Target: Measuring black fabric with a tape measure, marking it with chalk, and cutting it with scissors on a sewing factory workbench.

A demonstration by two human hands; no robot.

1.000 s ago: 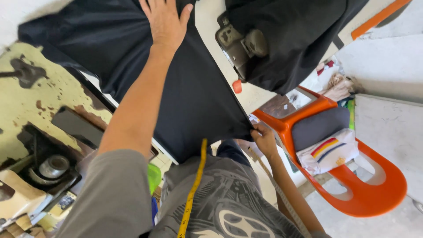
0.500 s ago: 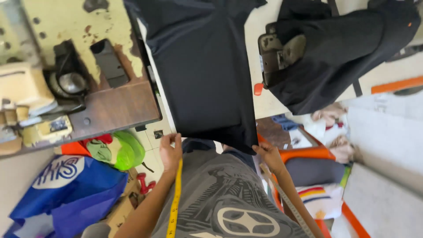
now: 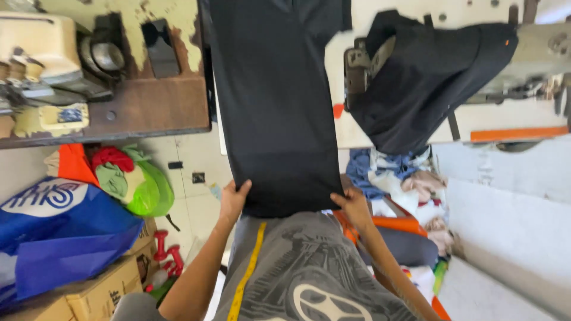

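Two hands grip one black garment (image 3: 279,107) at its near hem: left hand (image 3: 233,202) on left corner, right hand (image 3: 354,208) on right. Cloth runs flat across white tabletop (image 3: 505,122). Sewing machine (image 3: 476,53) draped in dark fabric right; worn wooden tabletop (image 3: 143,110) left; blue bag (image 3: 59,229), cardboard box (image 3: 95,291) on floor.

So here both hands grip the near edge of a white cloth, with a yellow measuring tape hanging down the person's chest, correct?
Not quite: the cloth is black, not white. The head view shows the left hand and right hand gripping its near edge at the two corners, and the yellow measuring tape does hang down the chest.
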